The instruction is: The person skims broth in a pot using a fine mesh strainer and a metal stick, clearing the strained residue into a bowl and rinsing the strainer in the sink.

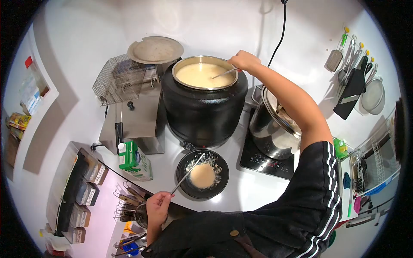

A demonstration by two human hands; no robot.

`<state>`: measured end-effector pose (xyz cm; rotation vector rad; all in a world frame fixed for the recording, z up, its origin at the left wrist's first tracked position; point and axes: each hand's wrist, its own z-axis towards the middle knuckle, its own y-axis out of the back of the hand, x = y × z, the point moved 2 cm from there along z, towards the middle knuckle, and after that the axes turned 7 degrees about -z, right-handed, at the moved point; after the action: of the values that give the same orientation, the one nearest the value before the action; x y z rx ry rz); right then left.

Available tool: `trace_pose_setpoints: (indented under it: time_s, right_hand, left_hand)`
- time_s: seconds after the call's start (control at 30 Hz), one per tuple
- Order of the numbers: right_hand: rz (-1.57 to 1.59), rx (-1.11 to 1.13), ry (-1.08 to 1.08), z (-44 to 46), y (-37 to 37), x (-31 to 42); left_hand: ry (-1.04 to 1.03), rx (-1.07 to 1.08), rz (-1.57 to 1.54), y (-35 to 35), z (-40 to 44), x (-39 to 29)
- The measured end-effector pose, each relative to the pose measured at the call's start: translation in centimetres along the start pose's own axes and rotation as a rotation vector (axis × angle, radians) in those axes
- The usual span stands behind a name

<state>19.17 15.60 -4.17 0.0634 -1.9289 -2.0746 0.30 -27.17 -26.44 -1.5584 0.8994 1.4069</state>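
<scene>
My right hand (246, 61) is closed on the handle of a metal utensil (224, 73), probably a ladle. Its lower end is hidden in pale, creamy liquid (198, 74) inside a black soup warmer (202, 114). Near the counter's front, my left hand (158, 207) grips a thin metal utensil (188, 173) slanting over a black bowl (182, 188). That utensil's kind is unclear. Inside the bowl, a pool of beige liquid (202, 175) is ringed by white clumps or powder.
A steel pot (271, 133) stands on a black induction cooker (269, 163) at right. Left of the bowl is a green-and-white carton (135, 161), beside a steel fryer (137, 124) with a wire basket (118, 79). Utensils (355, 73) hang on the right wall. Labelled containers (88, 193) line the left side.
</scene>
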Motion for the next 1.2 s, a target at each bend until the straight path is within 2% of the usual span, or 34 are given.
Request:
trace_pose_setpoints:
  time_s: [0.3, 0.37, 0.47, 1.2]
  right_hand:
    - [0.234, -0.028, -0.038, 0.5, -1.0, -2.6]
    - [0.368, -0.032, 0.015, 0.5, -1.0, -2.9]
    - [0.406, -0.018, 0.023, 0.4, -1.1, -3.3]
    - [0.441, -0.003, -0.029, 0.6, -2.5, -5.0]
  left_hand:
    - [-0.023, 0.035, 0.026, -0.4, 0.1, 0.0]
    - [-0.032, 0.037, 0.033, -0.4, 0.1, 0.1]
    - [-0.057, 0.024, 0.028, -0.4, 0.1, 0.0]
    - [-0.049, 0.055, 0.071, -0.7, 0.1, 0.0]
